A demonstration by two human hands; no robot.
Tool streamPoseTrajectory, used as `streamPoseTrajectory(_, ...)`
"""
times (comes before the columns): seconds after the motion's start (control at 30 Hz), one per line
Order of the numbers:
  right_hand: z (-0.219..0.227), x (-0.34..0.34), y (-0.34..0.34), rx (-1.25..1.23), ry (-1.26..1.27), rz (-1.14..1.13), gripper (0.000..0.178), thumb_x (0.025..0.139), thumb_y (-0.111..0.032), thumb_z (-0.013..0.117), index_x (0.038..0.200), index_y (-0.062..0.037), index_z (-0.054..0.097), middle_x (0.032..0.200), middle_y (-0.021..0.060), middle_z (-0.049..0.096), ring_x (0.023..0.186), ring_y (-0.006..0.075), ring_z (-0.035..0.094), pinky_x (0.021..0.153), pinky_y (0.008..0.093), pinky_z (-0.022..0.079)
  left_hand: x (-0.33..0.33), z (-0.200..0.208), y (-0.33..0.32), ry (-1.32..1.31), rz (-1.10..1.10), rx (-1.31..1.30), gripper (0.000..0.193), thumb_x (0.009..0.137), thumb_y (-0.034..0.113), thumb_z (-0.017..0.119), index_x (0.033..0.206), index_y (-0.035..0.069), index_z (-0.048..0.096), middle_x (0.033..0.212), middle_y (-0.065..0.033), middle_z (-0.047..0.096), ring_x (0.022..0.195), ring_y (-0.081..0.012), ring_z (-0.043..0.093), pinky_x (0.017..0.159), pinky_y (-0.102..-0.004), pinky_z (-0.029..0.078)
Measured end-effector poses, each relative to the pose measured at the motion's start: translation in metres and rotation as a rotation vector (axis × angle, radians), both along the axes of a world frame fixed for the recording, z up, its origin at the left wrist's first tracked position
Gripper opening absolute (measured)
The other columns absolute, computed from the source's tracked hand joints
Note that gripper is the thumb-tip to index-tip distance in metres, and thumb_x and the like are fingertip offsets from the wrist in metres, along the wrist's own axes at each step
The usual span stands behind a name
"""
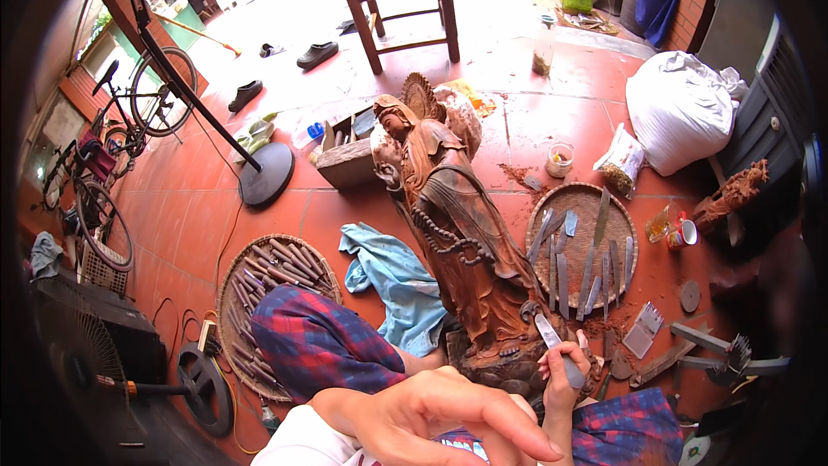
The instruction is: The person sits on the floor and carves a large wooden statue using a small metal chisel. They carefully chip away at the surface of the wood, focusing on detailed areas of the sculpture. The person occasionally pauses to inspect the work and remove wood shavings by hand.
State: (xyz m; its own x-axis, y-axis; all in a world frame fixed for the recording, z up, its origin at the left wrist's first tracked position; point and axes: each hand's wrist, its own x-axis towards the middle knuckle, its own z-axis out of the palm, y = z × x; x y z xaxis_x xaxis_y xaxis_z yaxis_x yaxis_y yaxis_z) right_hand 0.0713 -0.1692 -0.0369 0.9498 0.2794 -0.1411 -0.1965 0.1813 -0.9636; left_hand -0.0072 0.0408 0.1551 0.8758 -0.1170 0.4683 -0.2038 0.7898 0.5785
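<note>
A carved dark-wood statue of a robed figure [448, 207] with a halo and a bead string leans back before me, its base close to my legs. In my closed right hand [562, 373], a narrow tool [547, 330] with a pale, flat blade and a grey rounded end points up at the statue's lower edge; its exact kind is unclear. Near the camera, my left hand [435, 414] stretches across my lap with its fingers apart and nothing visible in them. Part of the statue's base is hidden behind that hand.
At left, a round woven tray [226, 311] holds several wooden-handled tools. Another tray [625, 207] at right carries several flat files. A light blue cloth [392, 285] lies beside the statue. Behind stand a wooden box [349, 166] and stool [405, 45]; a metal vise-like frame [733, 362] sits right.
</note>
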Motion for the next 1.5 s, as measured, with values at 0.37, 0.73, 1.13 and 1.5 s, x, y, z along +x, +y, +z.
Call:
streamPoseTrajectory(0.37,0.001,0.000,0.002,-0.003,-0.045,-0.023,0.013,0.096,-0.009,0.067,0.087,-0.0026,0.061,0.076,0.0047,0.062,0.059,0.0085,0.056,0.051,0.0195,0.041,-0.004,-0.004,-0.011,0.276,-0.115,-0.166,0.030,0.084,0.002,0.081,0.109,-0.002,0.065,0.095,-0.0110,0.071,0.091,-0.0200,0.067,0.084,-0.0351,0.049)
streamPoseTrajectory(0.73,0.001,0.000,0.002,-0.044,-0.066,-0.040,0.013,0.096,-0.010,0.069,0.088,-0.0021,0.061,0.076,0.0048,0.062,0.059,0.0085,0.057,0.052,0.0199,0.042,0.008,-0.026,-0.005,0.228,-0.057,0.085,0.038,0.099,0.003,0.065,0.136,-0.005,0.061,0.104,-0.0056,0.068,0.103,-0.0102,0.061,0.098,-0.0294,0.045)
streamPoseTrajectory(1.13,0.000,0.000,-0.002,-0.002,-0.021,-0.017,0.014,0.096,-0.010,0.068,0.087,-0.0022,0.061,0.074,0.0052,0.064,0.060,0.0089,0.058,0.053,0.0208,0.043,0.018,-0.016,0.020,-0.068,0.303,0.453,0.040,0.079,0.008,0.087,0.115,-0.002,0.071,0.094,-0.0129,0.072,0.080,-0.0163,0.066,0.072,-0.0301,0.051)
streamPoseTrajectory(1.5,0.001,0.001,-0.002,-0.021,-0.038,0.001,0.015,0.096,-0.012,0.069,0.087,-0.0023,0.061,0.075,0.0050,0.064,0.059,0.0084,0.057,0.053,0.0202,0.043,0.012,0.011,0.018,0.005,0.251,0.450,0.028,0.098,0.006,0.064,0.123,-0.005,0.069,0.101,-0.0169,0.073,0.089,-0.0247,0.070,0.077,-0.0335,0.054)
